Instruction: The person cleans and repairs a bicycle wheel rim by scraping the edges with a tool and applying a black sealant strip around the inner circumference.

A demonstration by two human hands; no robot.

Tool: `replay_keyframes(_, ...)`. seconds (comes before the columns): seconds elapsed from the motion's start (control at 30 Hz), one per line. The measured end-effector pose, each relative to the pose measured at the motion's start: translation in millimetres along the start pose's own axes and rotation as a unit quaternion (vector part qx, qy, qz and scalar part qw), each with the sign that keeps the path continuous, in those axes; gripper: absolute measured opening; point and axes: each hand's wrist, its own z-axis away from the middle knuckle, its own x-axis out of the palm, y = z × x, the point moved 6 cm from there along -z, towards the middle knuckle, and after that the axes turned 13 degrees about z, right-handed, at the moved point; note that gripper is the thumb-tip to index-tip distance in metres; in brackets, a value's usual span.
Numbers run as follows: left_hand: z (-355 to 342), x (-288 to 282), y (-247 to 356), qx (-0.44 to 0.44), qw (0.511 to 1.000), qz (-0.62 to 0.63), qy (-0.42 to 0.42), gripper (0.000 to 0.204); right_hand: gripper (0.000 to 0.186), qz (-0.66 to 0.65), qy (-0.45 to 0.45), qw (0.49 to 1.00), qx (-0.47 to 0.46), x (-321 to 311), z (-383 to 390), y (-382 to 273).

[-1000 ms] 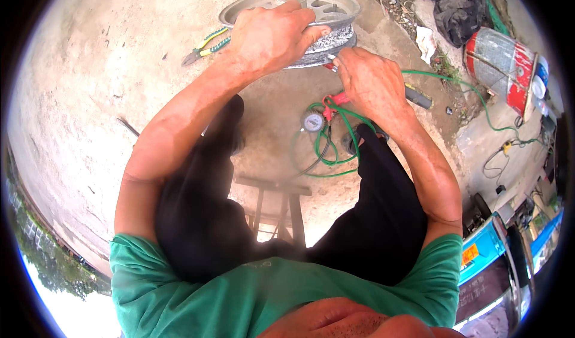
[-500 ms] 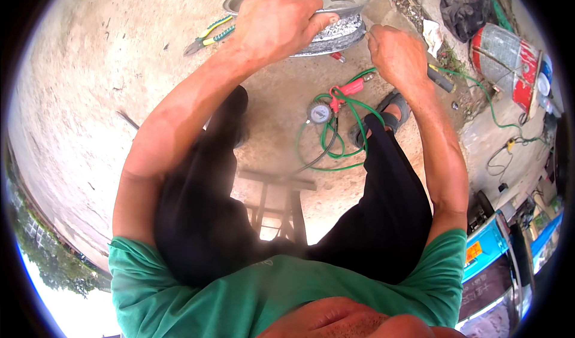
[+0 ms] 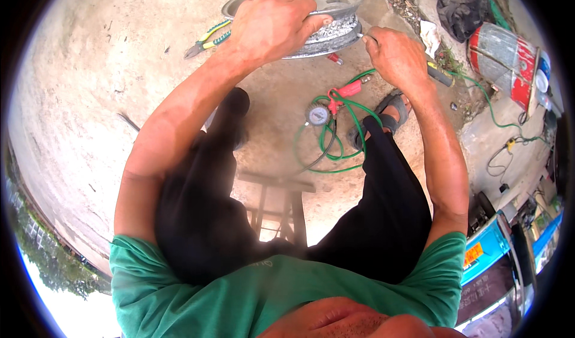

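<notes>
A grey metal wheel rim (image 3: 341, 34) with no tyre lies at the top centre, its barrel blotched white and dark. My left hand (image 3: 272, 26) grips it from above, fingers over the spoked face and thumb along the lip. Close to the barrel's right side, my right hand (image 3: 398, 56) is closed on a slim tool whose small tip (image 3: 360, 35) points at the rim. A black and yellow handle (image 3: 440, 74) shows past that hand and seems to belong to the tool. My fingers hide its middle.
Pliers (image 3: 206, 40) with green and yellow handles lie left of the rim. Between my feet are a red inflator gun (image 3: 347, 91), its gauge (image 3: 317, 114) and a coiled green hose (image 3: 359, 122). A wooden stool (image 3: 275, 182) stands below. A red and grey drum (image 3: 503, 62) lies at right.
The rim has shifted very slightly left, with my left hand still on it. My right hand and the tool tip have moved a little left too, staying close to the barrel.
</notes>
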Motion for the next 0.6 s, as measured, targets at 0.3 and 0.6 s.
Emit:
replay_keyframes(0.3,0.2,3.1,2.4,0.017,1.0,-0.004,0.004,0.032,0.026,0.061,0.003,0.998,-0.011,16.4,-19.1,10.7)
replay_keyframes(0.6,5.2,5.4,5.0,0.026,1.0,-0.009,-0.014,0.032,0.025,0.037,-0.007,0.999,-0.022,10.6,5.0,-8.3)
